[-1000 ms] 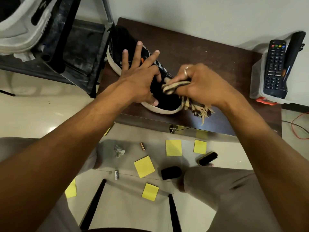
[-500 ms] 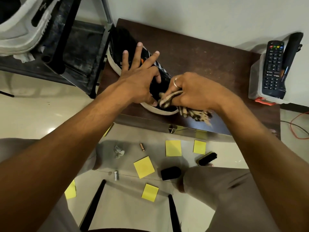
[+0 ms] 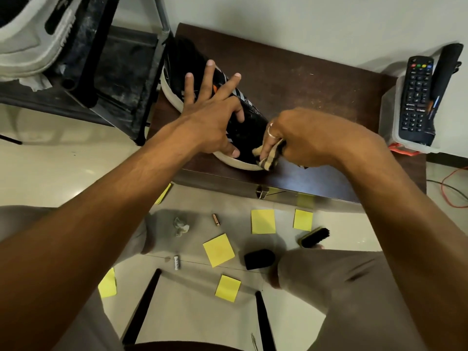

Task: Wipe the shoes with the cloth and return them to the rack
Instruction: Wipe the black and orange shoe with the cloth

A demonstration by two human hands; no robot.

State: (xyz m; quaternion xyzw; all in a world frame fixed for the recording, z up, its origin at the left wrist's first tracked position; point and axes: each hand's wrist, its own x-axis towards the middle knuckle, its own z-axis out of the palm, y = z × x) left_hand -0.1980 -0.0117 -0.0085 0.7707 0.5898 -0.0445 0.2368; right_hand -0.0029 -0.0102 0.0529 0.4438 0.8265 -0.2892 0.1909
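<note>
A black shoe with a white sole and orange and grey markings lies on the dark brown table, toe toward me. My left hand presses flat on top of the shoe with its fingers spread. At the shoe's toe, my right hand grips a bunched beige and brown striped cloth against the white sole edge. The dark shoe rack stands at the left, with a white shoe on it at the top left.
A clear box with a black remote sits at the table's right end. Below, the floor holds yellow sticky notes, a shoe brush, a black sponge and small bits. My knees frame the bottom.
My right hand has slid with the cloth from the shoe's upper down to the front sole edge, nearer me. The cloth's hanging tail is now tucked under the hand. My left hand stayed put.
</note>
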